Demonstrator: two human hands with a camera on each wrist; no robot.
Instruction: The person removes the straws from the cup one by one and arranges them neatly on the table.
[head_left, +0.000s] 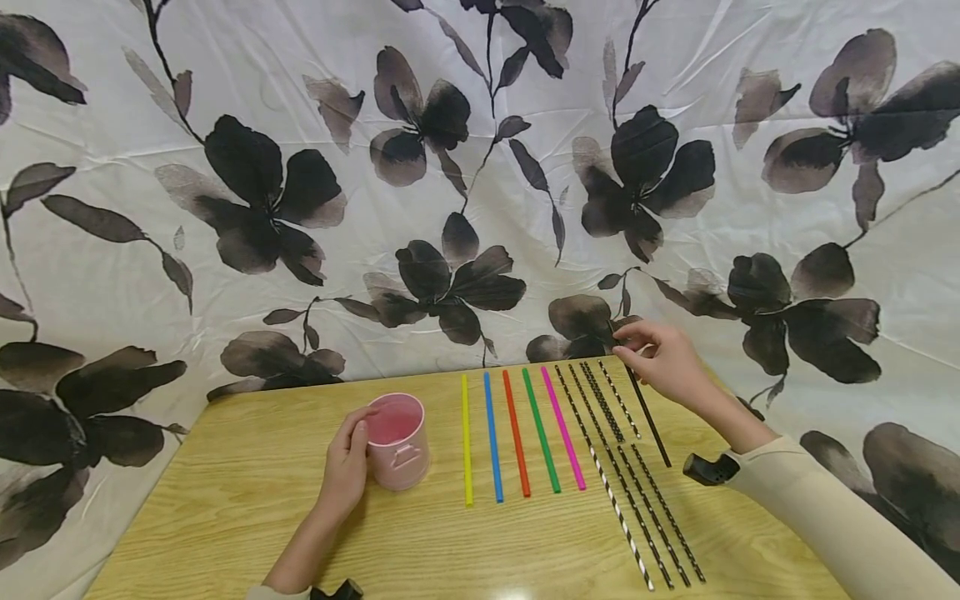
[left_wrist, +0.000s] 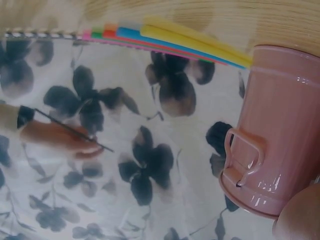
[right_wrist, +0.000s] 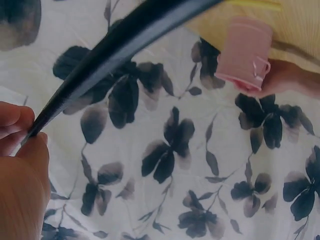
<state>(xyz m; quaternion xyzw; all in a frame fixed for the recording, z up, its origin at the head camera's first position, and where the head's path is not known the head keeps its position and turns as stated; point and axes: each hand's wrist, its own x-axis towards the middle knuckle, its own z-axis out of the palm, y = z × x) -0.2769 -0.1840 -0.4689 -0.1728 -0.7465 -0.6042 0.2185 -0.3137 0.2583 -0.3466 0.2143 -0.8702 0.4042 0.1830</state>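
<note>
Pinching the black straw (head_left: 649, 414) by its far end, the right hand (head_left: 670, 363) was picking it up; the left hand (head_left: 347, 467) gripped the pink cup (head_left: 397, 439) at lower centre. Next likely called for lifting the straw leftward into the cup.

We see our right hand (right_wrist: 20, 165) at the lower left, its fingertips (right_wrist: 15, 122) pinching the end of a black straw (right_wrist: 115, 50) that slants up to the top edge. Behind lies floral cloth (right_wrist: 165, 200). At upper right, our left hand (right_wrist: 285, 80) holds a pink cup (right_wrist: 247, 52) on the table (right_wrist: 300, 25).
</note>
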